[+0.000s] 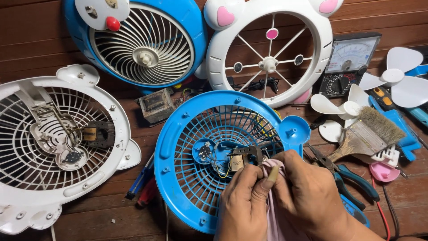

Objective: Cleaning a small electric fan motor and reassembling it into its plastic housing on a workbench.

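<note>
Both hands (276, 196) pinch pink cloth (272, 172) against small motor (243, 158) in blue grille (178, 147); thin wires (218, 167) could snap if rubbed hard.

We see left hand (243, 203) and right hand (307, 196) cut off at bottom edge; pale pink cloth (272, 209) mostly hidden between them; small fan motor (243, 158) on blue plastic fan grille (187, 160) partly covered by fingers; white fan grille (26, 147) clipped at left edge; we cannot read analogue multimeter (350, 60) dial, too small.
</note>
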